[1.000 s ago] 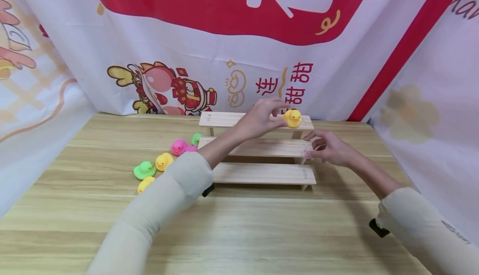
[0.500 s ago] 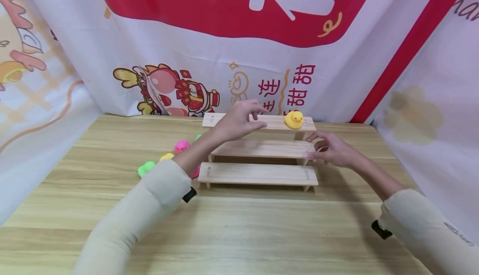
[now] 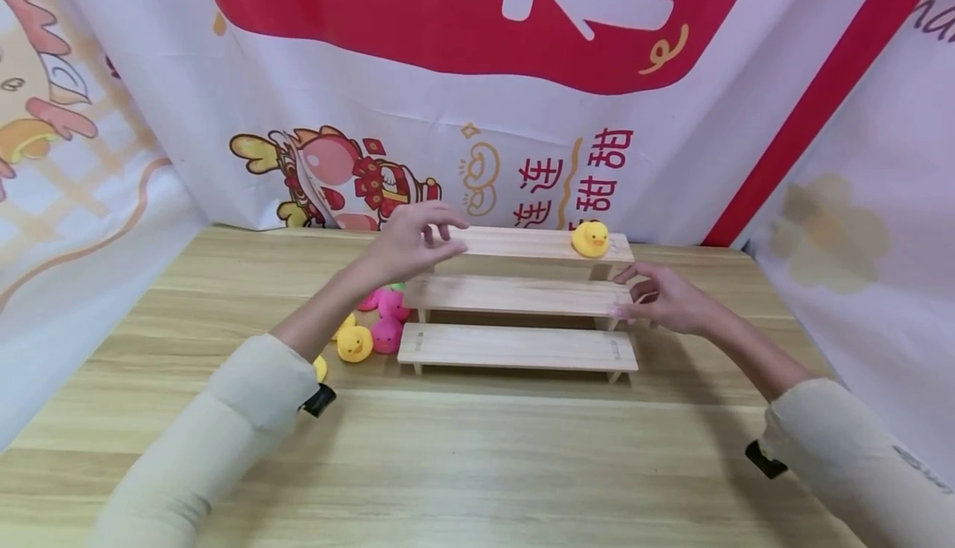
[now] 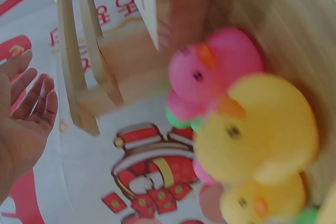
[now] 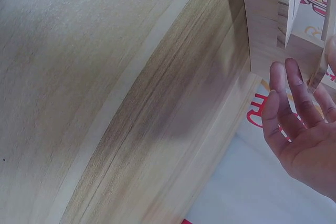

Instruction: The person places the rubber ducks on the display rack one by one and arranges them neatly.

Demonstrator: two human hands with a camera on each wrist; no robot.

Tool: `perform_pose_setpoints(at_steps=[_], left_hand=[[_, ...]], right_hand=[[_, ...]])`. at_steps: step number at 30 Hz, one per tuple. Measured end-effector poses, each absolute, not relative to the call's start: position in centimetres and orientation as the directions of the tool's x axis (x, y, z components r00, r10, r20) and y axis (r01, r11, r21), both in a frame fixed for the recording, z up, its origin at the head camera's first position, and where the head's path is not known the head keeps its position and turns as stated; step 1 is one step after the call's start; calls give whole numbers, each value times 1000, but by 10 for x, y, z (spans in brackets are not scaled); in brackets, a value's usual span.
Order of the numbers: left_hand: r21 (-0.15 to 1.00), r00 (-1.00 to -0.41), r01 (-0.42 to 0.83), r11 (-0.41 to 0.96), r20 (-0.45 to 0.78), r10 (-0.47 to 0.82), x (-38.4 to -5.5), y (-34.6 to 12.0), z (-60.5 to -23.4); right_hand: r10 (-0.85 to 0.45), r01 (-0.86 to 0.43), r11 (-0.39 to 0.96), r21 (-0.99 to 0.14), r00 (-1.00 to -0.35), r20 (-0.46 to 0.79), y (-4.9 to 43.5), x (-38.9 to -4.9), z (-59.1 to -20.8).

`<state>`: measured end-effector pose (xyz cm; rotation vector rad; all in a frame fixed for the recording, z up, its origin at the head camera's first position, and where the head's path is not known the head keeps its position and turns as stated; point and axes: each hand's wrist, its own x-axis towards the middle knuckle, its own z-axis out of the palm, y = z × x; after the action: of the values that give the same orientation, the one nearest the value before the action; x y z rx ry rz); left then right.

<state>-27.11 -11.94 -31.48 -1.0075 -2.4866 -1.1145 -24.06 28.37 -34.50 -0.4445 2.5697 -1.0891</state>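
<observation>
A three-tier wooden display stand (image 3: 518,347) stands against the back cloth. One yellow rubber duck (image 3: 591,240) sits at the right end of its top step. My left hand (image 3: 410,241) holds nothing; its fingers are loosely bent in the air by the stand's upper left end. At the stand's right end, my right hand (image 3: 667,298) pinches the end of the middle step between thumb and fingers. In the right wrist view, the other fingers of that hand (image 5: 310,140) extend loosely beside the stand.
Left of the stand lie several rubber ducks, among them a yellow duck (image 3: 354,344) and a pink duck (image 3: 387,336); my left forearm partly hides the group. Printed cloth (image 3: 477,100) walls the wooden table (image 3: 477,465) at the back and sides.
My left hand has let go of the yellow duck on the top step and moved left, away from it. My right hand has stayed at the stand's right end.
</observation>
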Motion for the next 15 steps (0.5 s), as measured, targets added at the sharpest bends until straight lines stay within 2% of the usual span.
perform_pose_setpoints(at_steps=[6, 15], left_hand=[[585, -789, 614, 530, 454, 413, -268, -149, -319], [540, -805, 582, 608, 493, 332, -269, -191, -332]], right_hand=[[-405, -159, 657, -736, -899, -167, 284, -241, -345], [-404, -158, 648, -745, -900, -160, 284, -241, -345]])
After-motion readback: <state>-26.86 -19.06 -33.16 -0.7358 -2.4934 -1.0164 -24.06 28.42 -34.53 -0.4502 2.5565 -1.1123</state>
